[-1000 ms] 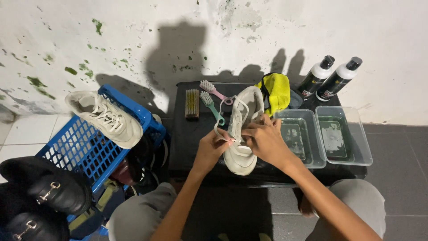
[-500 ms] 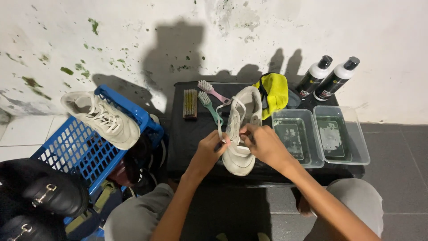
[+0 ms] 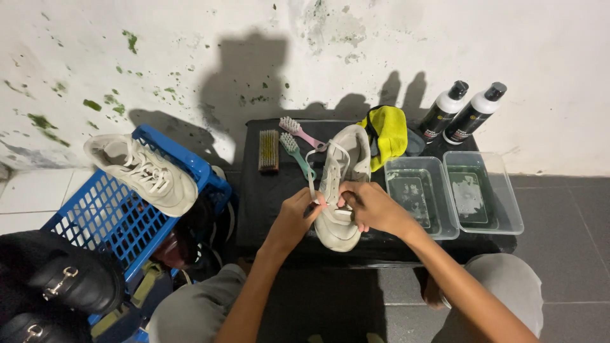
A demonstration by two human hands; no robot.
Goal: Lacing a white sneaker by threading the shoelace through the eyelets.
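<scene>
A white sneaker point(image 3: 341, 190) lies on the black tabletop point(image 3: 267, 197), its long axis running from the toe, nearest the person, away to the heel by the wall. Both hands meet over its lace area. The left hand point(image 3: 298, 213) comes in from the left side of the shoe, its grip pinched together on a white lace point(image 3: 311, 184) that rises in a loop above the fingers. The right hand point(image 3: 368, 206) comes in from the right, its fingers curled and closed on the shoe's upper near the eyelets — it looks to be steadying the shoe, though exactly what the fingertips pinch is hidden. The two hands are about equally near; the lace lies just up and away from the left one.

Behind the shoe lie a wooden brush point(image 3: 269, 151), a pink toothbrush point(image 3: 301, 132) and a green one point(image 3: 293, 151). A yellow cloth point(image 3: 389, 130) touches the heel. To the right stand two clear tubs point(image 3: 454, 197) and, at the wall, two bottles point(image 3: 460, 113). On the left, a second sneaker point(image 3: 143, 171) rests on a blue basket point(image 3: 95, 222) — black shoes point(image 3: 57, 286) lie in front of it.
</scene>
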